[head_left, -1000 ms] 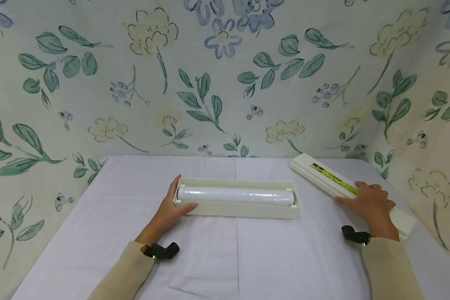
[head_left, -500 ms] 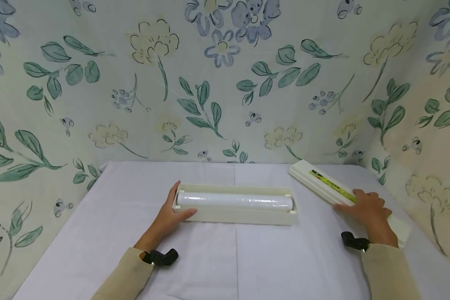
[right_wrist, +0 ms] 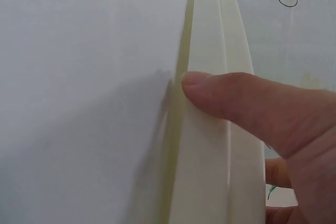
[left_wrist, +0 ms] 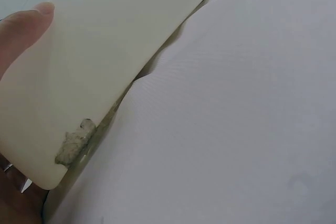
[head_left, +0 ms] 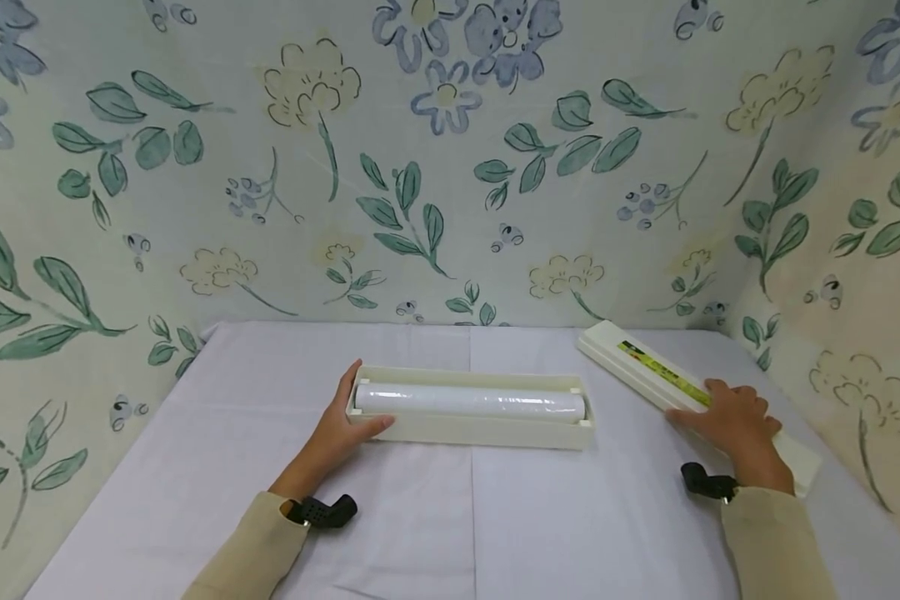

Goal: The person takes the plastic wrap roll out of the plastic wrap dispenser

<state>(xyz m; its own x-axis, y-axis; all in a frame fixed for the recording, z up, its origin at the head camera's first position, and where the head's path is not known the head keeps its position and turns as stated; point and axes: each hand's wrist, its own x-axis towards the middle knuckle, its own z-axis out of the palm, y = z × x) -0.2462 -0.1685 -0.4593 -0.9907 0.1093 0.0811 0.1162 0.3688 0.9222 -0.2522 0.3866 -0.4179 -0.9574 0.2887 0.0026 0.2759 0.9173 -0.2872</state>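
Note:
A long cream plastic wrap dispenser box point(head_left: 480, 432) lies lidless at the middle of the table, with a shiny roll of plastic wrap point(head_left: 468, 402) inside. My left hand point(head_left: 337, 433) grips the box's left end, thumb on the front wall and fingers round the far side. In the left wrist view the thumb point(left_wrist: 26, 30) lies on the box wall, which has a grey smudge near its lower corner. To the right, the cream lid point(head_left: 630, 362) with a yellow-green label lies slantwise. My right hand point(head_left: 735, 425) holds it across, its thumb point(right_wrist: 220, 90) at the near edge.
White cloth point(head_left: 405, 517) covers the table. A floral curtain-like backdrop point(head_left: 450, 208) rises behind it and along both sides. Each wrist carries a black camera mount, such as the one on the left point(head_left: 330, 512). The lid's far end points toward the back edge.
The whole head view has shifted slightly, so the table sits a little lower in it. Both hands keep the same hold on the box and the lid.

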